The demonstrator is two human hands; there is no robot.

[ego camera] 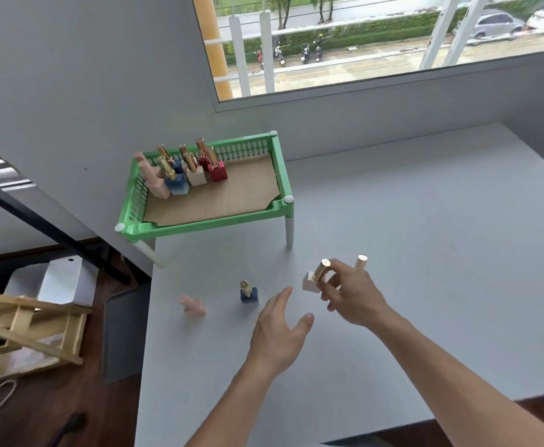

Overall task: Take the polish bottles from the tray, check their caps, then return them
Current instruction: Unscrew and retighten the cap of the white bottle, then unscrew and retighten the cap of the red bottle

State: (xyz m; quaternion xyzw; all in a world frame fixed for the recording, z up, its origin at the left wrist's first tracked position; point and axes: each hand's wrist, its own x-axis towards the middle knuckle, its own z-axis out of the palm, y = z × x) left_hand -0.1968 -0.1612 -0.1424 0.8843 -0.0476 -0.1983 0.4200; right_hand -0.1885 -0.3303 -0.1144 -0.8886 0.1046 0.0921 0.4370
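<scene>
My right hand point(353, 296) grips a white polish bottle point(310, 281) by its gold cap, holding it tilted just above the table. Behind that hand, a pale cap of another bottle point(361, 261) sticks up. My left hand point(280, 330) hovers open, empty, just left of the held bottle. A blue bottle point(249, 293) with a gold cap stands on the table, and a pink bottle point(193, 305) stands further left. The green tray point(199, 225) on white legs holds several more bottles point(185, 171) clustered in its far left corner.
The white table point(409, 237) runs right and toward me; its left edge falls off near the pink bottle. A wall and window lie behind the tray. Left of the table, on the floor, are a wooden easel point(28, 330) and a grey bin point(125, 330).
</scene>
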